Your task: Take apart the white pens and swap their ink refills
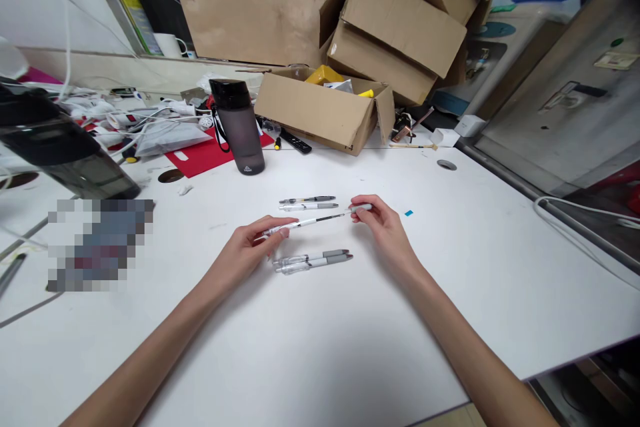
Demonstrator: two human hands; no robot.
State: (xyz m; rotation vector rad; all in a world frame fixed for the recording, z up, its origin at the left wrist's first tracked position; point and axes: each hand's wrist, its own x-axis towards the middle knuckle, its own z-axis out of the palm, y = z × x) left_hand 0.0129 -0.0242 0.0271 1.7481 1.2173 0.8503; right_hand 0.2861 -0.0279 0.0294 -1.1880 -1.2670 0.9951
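Note:
My left hand (257,243) is closed on a white pen barrel (305,222), whose thin dark refill points right. Between the fingertips of my right hand (377,217) is a grey pen grip section (361,207), close to the refill's tip. Whether the two touch is too small to tell. Behind the held barrel lie a dark clear pen (307,200) and a white pen with a grey grip (309,207), side by side. Nearer to me, two more clear and white pens with grey grips (315,261) lie together on the white table (320,347).
A dark bottle (240,127) stands behind my left hand, and a larger one (65,140) leans at far left. An open cardboard box (315,110) and a black remote (296,141) are at the back. A small blue piece (409,213) lies right of my right hand.

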